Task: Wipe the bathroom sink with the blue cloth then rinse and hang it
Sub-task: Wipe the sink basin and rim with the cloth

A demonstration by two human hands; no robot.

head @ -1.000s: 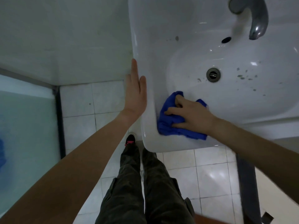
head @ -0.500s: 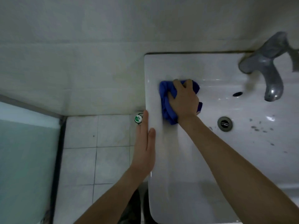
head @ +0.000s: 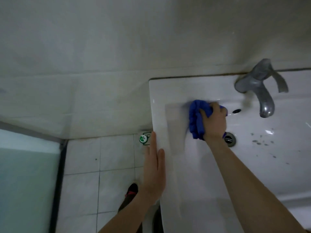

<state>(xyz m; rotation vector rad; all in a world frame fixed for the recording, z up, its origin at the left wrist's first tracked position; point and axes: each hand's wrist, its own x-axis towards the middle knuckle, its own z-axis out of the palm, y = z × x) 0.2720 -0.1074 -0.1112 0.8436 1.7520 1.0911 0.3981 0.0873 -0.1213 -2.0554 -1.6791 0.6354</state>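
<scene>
The white bathroom sink (head: pixel 170 91) fills the right half of the head view, fixed against the wall. My right hand (head: pixel 214 121) grips the bunched blue cloth (head: pixel 196 118) and presses it onto the basin's back left slope, just left of the overflow hole (head: pixel 236 111) and above the drain (head: pixel 229 139). My left hand (head: pixel 154 169) lies flat with straight fingers against the sink's left outer edge. Dark specks (head: pixel 260 142) dot the basin to the right of the drain.
A grey metal tap (head: pixel 262 91) stands at the sink's back edge. A small green-and-white round object (head: pixel 143 138) lies on the white tiled floor (head: pixel 101 165) by the wall. A frosted glass panel (head: pixel 25 174) stands at the left. My shoe (head: pixel 132 190) shows below.
My right hand swept the cloth from the sink's front left rim up its left side, then right along the back slope toward the tap. My left hand stayed on the sink's left edge.
</scene>
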